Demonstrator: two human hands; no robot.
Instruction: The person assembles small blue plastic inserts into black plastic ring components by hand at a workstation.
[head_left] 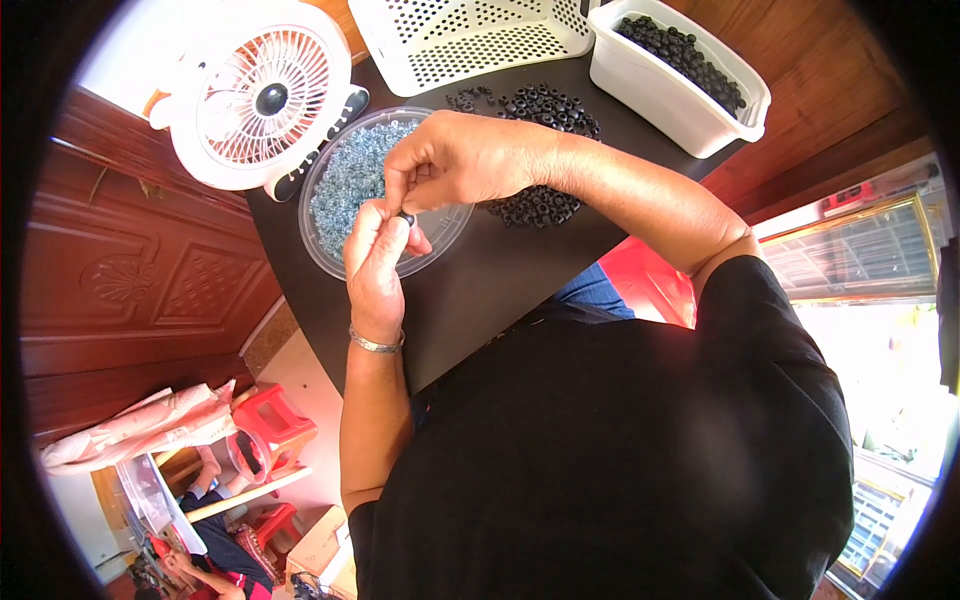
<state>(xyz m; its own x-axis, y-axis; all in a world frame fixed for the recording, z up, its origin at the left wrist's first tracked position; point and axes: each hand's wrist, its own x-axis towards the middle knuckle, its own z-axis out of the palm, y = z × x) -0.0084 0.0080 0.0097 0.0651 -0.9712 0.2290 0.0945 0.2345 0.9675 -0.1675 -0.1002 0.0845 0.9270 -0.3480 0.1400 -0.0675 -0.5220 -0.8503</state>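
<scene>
Head view: the left hand (375, 262) is pinching a small, glossy black piece (406, 219) between thumb and fingers, so it is clamping on it, and the piece is sitting above the near side of a round, translucent plastic tub (452, 224). The right hand (455, 165) is arching over from the other side with thumb and fingers bunching together, its fingertips meeting at the black piece; whether they are gripping it or something smaller is not telling itself clearly. A silvery, patterned metal bracelet (376, 345) is ringing the left wrist. Inside the tub, a heap of tiny, glassy, pale-blue pieces (345, 190) is catching the light. Just beside the tub, partly behind the right forearm, small black ring-like pieces (545, 107) are lying in a loose, shiny pile on the smooth, dark, matte bench (480, 300). Further off, a deep white plastic bin (640, 90) with rounded corners is holding more black, rounded pieces (680, 62), and a cream plastic basket (470, 62) is showing rows of punched holes. Near the tub's far left, a white fan (270, 98) is standing with its round, radially ribbed grille facing up.
</scene>
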